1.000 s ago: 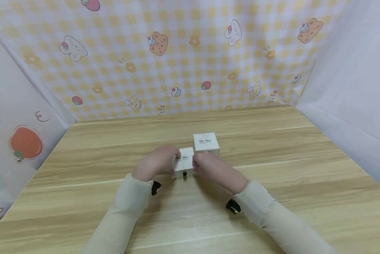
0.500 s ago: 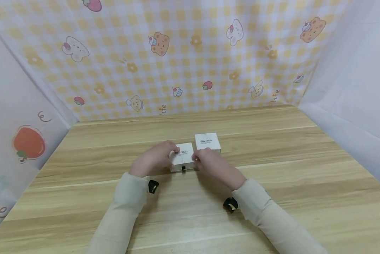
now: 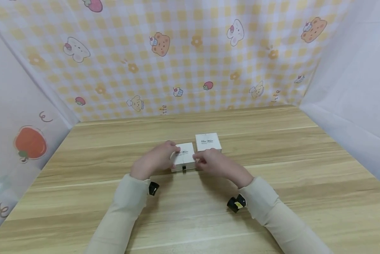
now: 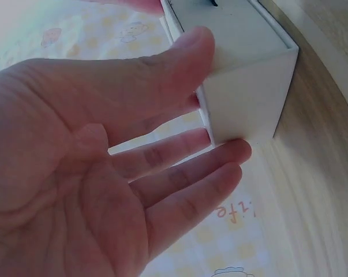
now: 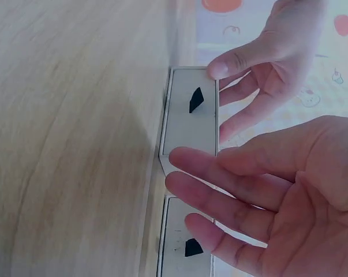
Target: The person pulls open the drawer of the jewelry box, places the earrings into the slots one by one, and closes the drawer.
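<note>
A white lidded drawer box [image 3: 185, 155] with dark lettering on top lies flat on the table, its short black ribbon tab [image 3: 184, 168] facing me. My left hand [image 3: 155, 160] spans its left side: the thumb sits at the front left edge and the fingertips are at the far left. At the box's right side, my right hand [image 3: 221, 164] has its index finger at the edge. Those right fingers [image 5: 220, 196] are loosely bent and grip nothing in the right wrist view. Behind the right hand stands a second, similar white box [image 3: 208, 141], its black tab [image 5: 193, 248] also visible.
The wood-grain table [image 3: 190, 218] extends around both boxes. A yellow checked cloth [image 3: 190, 60] hangs along the back edge, with pale cloth walls at left [image 3: 21, 88] and right [image 3: 351, 88]. A narrow gap separates the boxes.
The nearer box has slid away from me and slightly left, nearly level with the second box. Both hands moved along with it; lately the right fingers have loosened.
</note>
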Tool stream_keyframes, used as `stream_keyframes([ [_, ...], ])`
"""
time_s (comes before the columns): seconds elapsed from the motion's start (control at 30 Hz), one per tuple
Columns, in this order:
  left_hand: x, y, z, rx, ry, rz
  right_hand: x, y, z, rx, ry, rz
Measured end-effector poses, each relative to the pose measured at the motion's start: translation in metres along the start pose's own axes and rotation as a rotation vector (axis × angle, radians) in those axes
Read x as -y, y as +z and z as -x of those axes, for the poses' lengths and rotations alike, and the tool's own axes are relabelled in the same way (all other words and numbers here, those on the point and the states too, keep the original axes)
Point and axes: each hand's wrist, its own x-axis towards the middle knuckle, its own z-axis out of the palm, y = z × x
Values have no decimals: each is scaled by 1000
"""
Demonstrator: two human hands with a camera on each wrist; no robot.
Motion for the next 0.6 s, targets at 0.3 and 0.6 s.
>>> stream_keyframes([
  [0.3, 2, 5, -5, -68, 18, 34, -2, 1, -2, -10, 31, 46],
  [0.6, 5, 10, -10, -122, 30, 47, -3, 3, -1, -17, 44, 71],
])
